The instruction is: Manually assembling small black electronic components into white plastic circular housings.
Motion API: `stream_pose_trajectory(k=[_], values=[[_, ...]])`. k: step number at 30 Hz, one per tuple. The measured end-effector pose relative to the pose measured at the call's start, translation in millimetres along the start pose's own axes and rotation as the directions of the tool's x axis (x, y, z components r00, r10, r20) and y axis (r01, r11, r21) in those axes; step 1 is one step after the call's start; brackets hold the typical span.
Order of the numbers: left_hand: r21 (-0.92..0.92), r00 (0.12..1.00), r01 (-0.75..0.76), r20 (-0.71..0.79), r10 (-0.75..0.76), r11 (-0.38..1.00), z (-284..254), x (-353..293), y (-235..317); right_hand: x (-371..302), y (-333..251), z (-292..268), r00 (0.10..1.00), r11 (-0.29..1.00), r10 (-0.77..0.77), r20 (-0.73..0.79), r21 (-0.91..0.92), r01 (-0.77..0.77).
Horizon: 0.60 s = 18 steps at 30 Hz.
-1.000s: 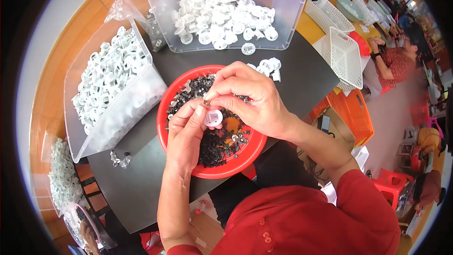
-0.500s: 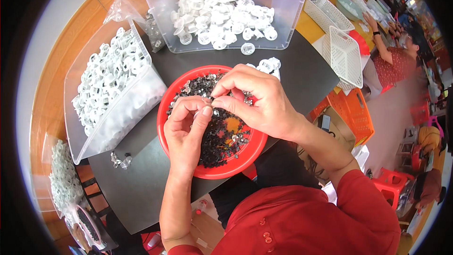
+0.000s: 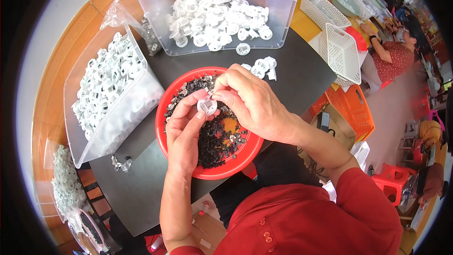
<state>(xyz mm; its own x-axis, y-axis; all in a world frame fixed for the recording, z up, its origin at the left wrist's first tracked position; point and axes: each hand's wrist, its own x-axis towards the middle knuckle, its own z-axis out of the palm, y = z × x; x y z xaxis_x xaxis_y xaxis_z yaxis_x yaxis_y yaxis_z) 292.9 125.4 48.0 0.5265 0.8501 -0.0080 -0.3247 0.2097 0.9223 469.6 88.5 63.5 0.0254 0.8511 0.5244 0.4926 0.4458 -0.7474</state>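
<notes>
Between the thumb and fingers of my left hand (image 3: 184,137) is a round white plastic part (image 3: 207,107), its face with a rectangular slot turned upward. My right hand (image 3: 257,106) is closed in a pinch at the part's upper edge, where a small shiny metal piece (image 3: 209,92) shows at the fingertips. Both hands are over a red basin (image 3: 222,175) holding many tiny black pieces (image 3: 207,153) and silvery bits. A few white parts (image 3: 259,69) lie on the dark table just beyond my right hand.
A clear bin (image 3: 278,28) of white round parts lies at the back. To the left is a bag-lined tub (image 3: 127,113) of pale plastic parts. Small clear bits (image 3: 121,164) sit near the table's left edge. White baskets (image 3: 342,56) and an orange crate (image 3: 363,118) stand right; a co-worker (image 3: 394,61) sits beyond.
My left hand has turned the white part so its face now shows; before, my fingers mostly hid it. My right fingertips stay close at its edge. The view has shifted slightly.
</notes>
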Motion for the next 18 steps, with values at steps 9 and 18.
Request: stream_pose_trajectory(k=[9, 18], values=[[-0.019, 1.000, -0.005, 0.002, 0.005, 1.000, 0, 3, -2, -7, 3, 4, 0.985, 0.951, -0.170, 0.042, -0.256, 0.175], [-0.014, 1.000, -0.019, 0.007, 0.019, 1.000, -4, 3, -5, -6, 8, 2, 0.943, 0.850, -0.289, 0.164, -0.409, 0.332]])
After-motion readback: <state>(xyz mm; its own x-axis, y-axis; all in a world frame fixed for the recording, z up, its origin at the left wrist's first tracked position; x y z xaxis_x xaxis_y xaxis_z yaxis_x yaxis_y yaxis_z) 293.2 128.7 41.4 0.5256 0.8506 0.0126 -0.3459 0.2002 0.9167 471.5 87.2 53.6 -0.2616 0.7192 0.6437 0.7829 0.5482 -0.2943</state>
